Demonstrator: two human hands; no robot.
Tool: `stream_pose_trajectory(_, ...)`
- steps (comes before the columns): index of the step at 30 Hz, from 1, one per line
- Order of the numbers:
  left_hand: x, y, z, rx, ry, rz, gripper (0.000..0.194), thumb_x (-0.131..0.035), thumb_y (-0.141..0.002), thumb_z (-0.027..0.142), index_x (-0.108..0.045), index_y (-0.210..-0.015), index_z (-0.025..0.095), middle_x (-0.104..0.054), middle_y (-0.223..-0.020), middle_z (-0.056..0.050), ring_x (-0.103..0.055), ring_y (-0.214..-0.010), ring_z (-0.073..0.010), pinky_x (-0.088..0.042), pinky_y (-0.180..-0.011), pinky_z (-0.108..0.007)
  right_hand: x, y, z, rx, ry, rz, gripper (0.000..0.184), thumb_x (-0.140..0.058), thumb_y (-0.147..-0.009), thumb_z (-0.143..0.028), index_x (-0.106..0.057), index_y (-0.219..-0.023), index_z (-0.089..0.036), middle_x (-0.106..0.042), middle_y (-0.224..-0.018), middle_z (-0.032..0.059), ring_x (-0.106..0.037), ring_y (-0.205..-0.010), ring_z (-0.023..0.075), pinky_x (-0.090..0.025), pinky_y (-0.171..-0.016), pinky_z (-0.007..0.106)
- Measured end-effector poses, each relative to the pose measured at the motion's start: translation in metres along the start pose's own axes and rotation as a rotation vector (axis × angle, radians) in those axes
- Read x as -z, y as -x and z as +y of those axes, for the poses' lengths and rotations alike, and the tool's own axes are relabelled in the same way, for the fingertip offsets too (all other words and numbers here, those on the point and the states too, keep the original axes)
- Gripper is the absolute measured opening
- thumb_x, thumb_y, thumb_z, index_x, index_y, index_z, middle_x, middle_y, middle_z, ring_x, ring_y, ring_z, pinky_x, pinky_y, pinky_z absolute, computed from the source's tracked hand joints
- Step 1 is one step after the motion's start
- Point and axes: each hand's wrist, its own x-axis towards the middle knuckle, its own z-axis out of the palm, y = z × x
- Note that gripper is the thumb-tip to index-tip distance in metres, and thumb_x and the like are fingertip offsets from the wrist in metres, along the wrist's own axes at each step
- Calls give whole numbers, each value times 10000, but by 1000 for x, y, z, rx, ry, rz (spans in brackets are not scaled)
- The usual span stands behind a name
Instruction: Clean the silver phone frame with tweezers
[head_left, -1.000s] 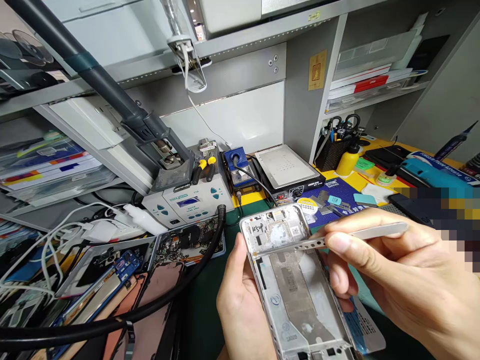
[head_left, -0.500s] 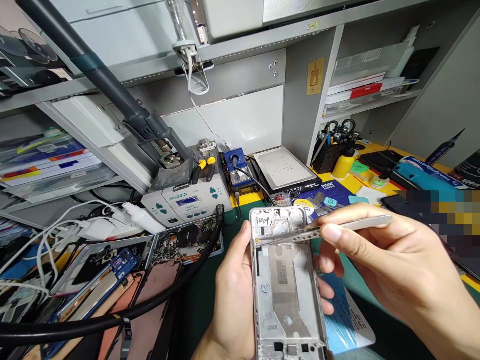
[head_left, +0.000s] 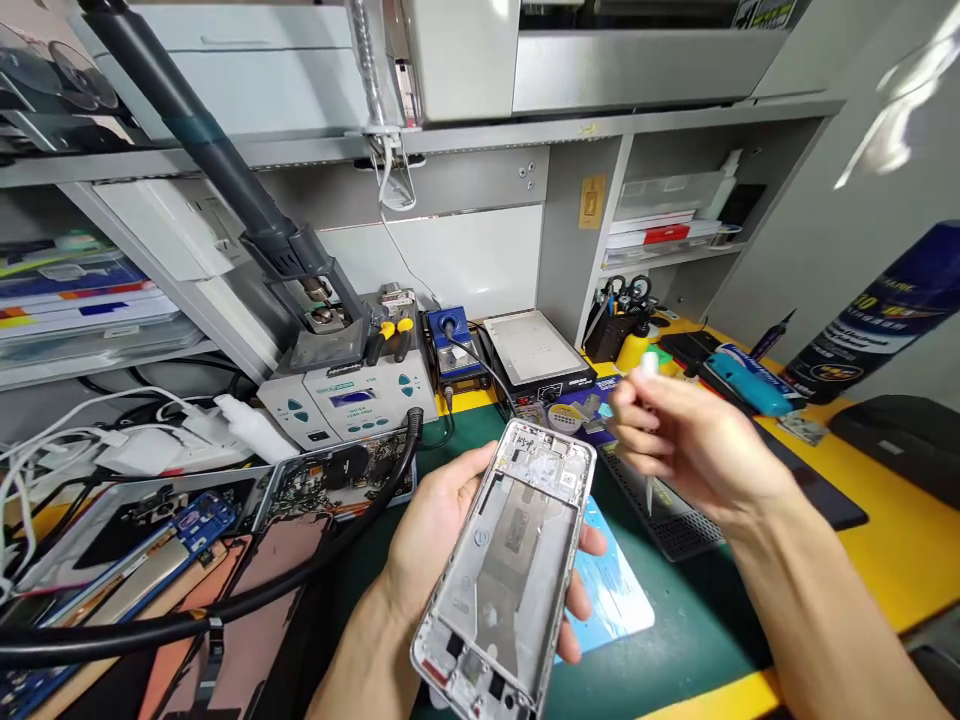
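left hand cradles frame, right hand clenches tweezers.

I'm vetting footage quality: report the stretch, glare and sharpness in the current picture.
Head view: spray can looks stretched at the right edge; head view: soft glare on the white panel; head view: phone frame fairly sharp, its handwritten mark discernible.

A grey shelving unit stands along the back edge of the yellow-topped bench, its long shelf board spanning the width above. Under it, a glossy white panel catches soft reflections. A grey upright with a small gold label borders an open compartment at the bench's back right. Beyond that rises a plain pale-grey wall. Light is bright and white.
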Motion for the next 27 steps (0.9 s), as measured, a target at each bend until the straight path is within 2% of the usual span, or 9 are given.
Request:
stream_pose_trajectory(2, 0, -2, -1, 1, -15, -35, 844, -232, -988, 698, -754, -1017, 36, -742, -787, -165, -712, -624, -254, -539, -637, -346, -4, 1, 5, -69, 97, -85, 442, -901, -781, -503, -612, -723, -174, -351, -531, -120, -226, -436, 26, -150, -387, 168)
stream_pose_trajectory(6, 2, -3, 0, -29, 1, -120, 896, -142, -1007, 683, -733, -1035, 10, -750, -797, -212, -744, -646, -297, -558, -588, -368, -9, 0, 21, -198, 202, -237, 457, -829, -907, -316, -520, -612, -154, -410, -513, -123, -295, -415, 12, -192, -379, 154)
stream_pose_trajectory(9, 4, 5, 2, -154, 29, -46, 923, -232, -989, 735, -723, -1091, -41, -759, -833, -255, -763, -685, -338, -576, -586, -387, -5, -7, 31, -239, 142, -234, 394, -710, -1008, -314, -533, -691, -161, -380, -529, -142, -260, -369, 11, -200, -336, 144)
stream_pose_trajectory(14, 0, 14, 0, -673, 221, 188, 691, -437, -970, 631, -713, -1199, 41, -777, -1055, -223, -770, -751, -329, -605, -616, -383, -3, -16, 40, -252, -64, -226, 294, -629, -1056, -405, -623, -908, -151, -484, -626, -109, -330, -395, 16, -275, -346, 142)
stream_pose_trajectory(16, -4, 10, -5, -910, 234, 308, 556, -464, -990, 575, -701, -1188, 113, -754, -1135, -183, -754, -939, -327, -621, -751, -434, -6, -16, 44, -274, -121, -251, 284, -628, -1055, -409, -631, -940, -150, -507, -647, -101, -347, -404, 18, -287, -351, 142)
stream_pose_trajectory(18, -9, 3, -11, -1091, 158, 340, 463, -522, -984, 532, -676, -1222, 166, -703, -1276, -151, -656, -1214, -328, -571, -972, -483, -10, -13, 46, -306, -158, -285, 285, -629, -1053, -413, -630, -944, -150, -516, -654, -97, -339, -404, 16, -276, -348, 142)
stream_pose_trajectory(22, -14, -5, -23, -1086, -150, 365, 448, -759, -878, 357, -655, -1284, 199, -693, -1364, -108, -584, -1347, -309, -403, -1190, -479, -21, -2, 45, -387, -173, -360, 349, -639, -1030, -466, -611, -870, -157, -468, -594, -114, -221, -378, 7, -184, -333, 147)
stream_pose_trajectory(25, -17, -4, -28, -1070, -120, 489, 611, -848, -816, 357, -603, -1368, 259, -726, -1341, -79, -672, -1245, -297, -442, -1146, -478, -30, 9, 41, -423, -144, -397, 439, -721, -921, -581, -598, -817, -172, -462, -534, -114, -127, -375, 0, -110, -336, 147)
stream_pose_trajectory(27, -19, -1, -28, -1118, -49, 556, 607, -869, -774, 409, -641, -1313, 248, -756, -1274, -82, -696, -1206, -308, -504, -1082, -457, -33, 14, 37, -415, -101, -410, 525, -720, -875, -677, -602, -773, -176, -473, -511, -92, -122, -368, 1, -101, -331, 150)
